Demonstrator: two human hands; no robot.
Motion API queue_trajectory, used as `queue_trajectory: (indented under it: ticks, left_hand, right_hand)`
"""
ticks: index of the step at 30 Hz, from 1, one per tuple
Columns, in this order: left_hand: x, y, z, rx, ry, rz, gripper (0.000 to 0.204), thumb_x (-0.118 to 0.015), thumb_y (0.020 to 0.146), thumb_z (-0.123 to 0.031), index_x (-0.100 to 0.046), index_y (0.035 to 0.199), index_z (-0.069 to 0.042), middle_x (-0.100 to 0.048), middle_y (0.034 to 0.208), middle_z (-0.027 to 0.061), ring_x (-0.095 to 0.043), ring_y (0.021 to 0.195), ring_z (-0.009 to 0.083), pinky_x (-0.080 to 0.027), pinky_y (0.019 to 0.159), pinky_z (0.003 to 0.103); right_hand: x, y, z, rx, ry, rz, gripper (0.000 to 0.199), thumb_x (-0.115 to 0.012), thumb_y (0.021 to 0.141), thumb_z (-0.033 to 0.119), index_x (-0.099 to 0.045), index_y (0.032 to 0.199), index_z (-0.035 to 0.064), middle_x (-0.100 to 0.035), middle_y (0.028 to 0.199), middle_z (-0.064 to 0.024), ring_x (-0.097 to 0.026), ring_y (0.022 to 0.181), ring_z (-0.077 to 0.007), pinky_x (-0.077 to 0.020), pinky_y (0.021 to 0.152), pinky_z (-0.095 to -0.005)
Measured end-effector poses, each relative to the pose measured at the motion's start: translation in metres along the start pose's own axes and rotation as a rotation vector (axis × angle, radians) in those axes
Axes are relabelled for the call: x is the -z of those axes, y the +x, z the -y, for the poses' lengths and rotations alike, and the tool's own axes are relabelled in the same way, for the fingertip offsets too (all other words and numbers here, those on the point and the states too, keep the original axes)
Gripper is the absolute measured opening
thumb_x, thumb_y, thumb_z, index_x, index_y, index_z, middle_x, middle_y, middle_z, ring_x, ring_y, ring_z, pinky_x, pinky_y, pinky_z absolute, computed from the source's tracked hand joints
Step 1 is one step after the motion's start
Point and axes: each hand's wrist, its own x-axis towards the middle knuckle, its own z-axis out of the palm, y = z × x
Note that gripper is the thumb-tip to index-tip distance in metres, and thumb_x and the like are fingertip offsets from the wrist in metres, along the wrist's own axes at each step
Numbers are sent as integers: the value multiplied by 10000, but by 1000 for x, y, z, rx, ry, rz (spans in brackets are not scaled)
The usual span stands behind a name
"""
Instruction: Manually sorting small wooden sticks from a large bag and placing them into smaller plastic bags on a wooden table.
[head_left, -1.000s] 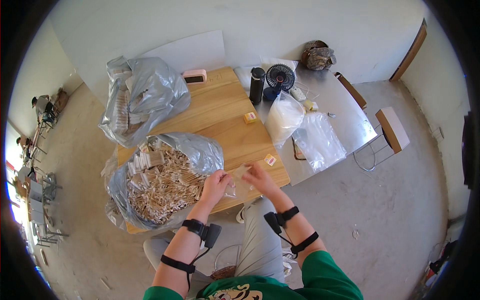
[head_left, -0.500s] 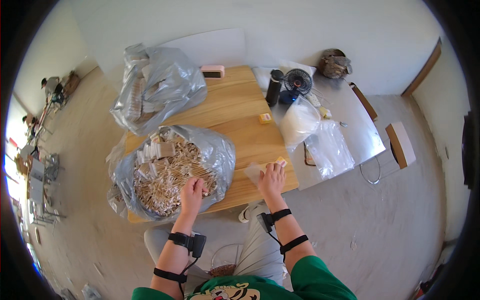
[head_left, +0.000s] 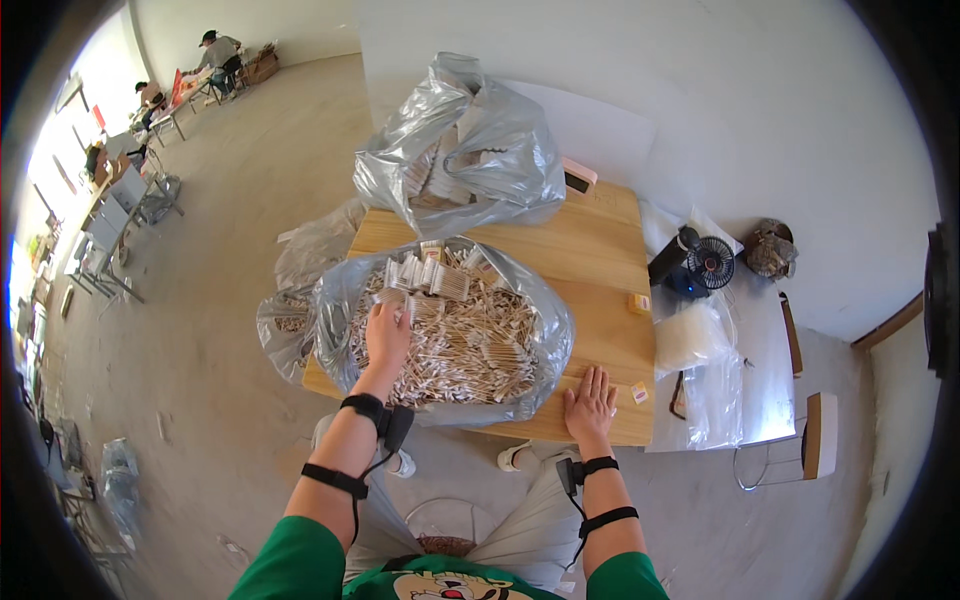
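A large silver-grey plastic bag [head_left: 553, 340] lies open on the wooden table, filled with loose cotton swabs [head_left: 470, 350]. Bundles of cotton swabs [head_left: 430, 275] rest on top of the heap toward its far side. My left hand [head_left: 388, 338] reaches into the bag's left part, its fingers curled at a bundle there; the fingertips are partly hidden. My right hand [head_left: 590, 405] lies flat on the table's near right part, fingers stretched out. Just right of it is a small yellow-and-white label [head_left: 640, 393]. Whether clear film lies under that palm, I cannot make out.
A second grey bag [head_left: 460, 160] stands at the table's back, beside a pink device [head_left: 579, 176]. A small yellow box [head_left: 638, 303] sits near the right edge. On the metal table [head_left: 770, 390] are a black bottle [head_left: 672, 255], a fan [head_left: 711, 262] and clear plastic bags [head_left: 715, 400].
My view has turned left. My left hand has moved from the bag's near edge deeper among the bundles. My right hand, earlier curled over a clear bag, now lies flat.
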Motion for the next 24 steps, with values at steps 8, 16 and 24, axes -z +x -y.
queue_trajectory:
  ticks: [8,16,24]
  left_hand:
    - [-30,22,23,166,-14,164,139,-549,785,-155,-618,737,-45,-615,779,228,-596,778,415,-472,692,494]
    - [12,10,-1,256,-407,-8,170,-629,795,-179,-620,758,-13,-643,725,160,-641,690,287,-494,615,389]
    - [37,-44,-75,509,-1148,405,138,-609,847,-130,-618,801,0,-614,714,29,-564,614,100,-429,544,224]
  right_hand:
    - [4,-1,-7,32,29,7,690,-479,876,405,-298,1385,-25,-291,1452,-185,-231,1362,-324,-166,1102,-492]
    - [84,-1,51,50,362,-622,173,-581,792,34,-579,965,21,-593,986,-169,-535,938,-359,-434,805,-445]
    - [117,-21,197,646,689,-434,256,-617,766,8,-601,1022,13,-610,941,-166,-568,897,-350,-464,795,-420]
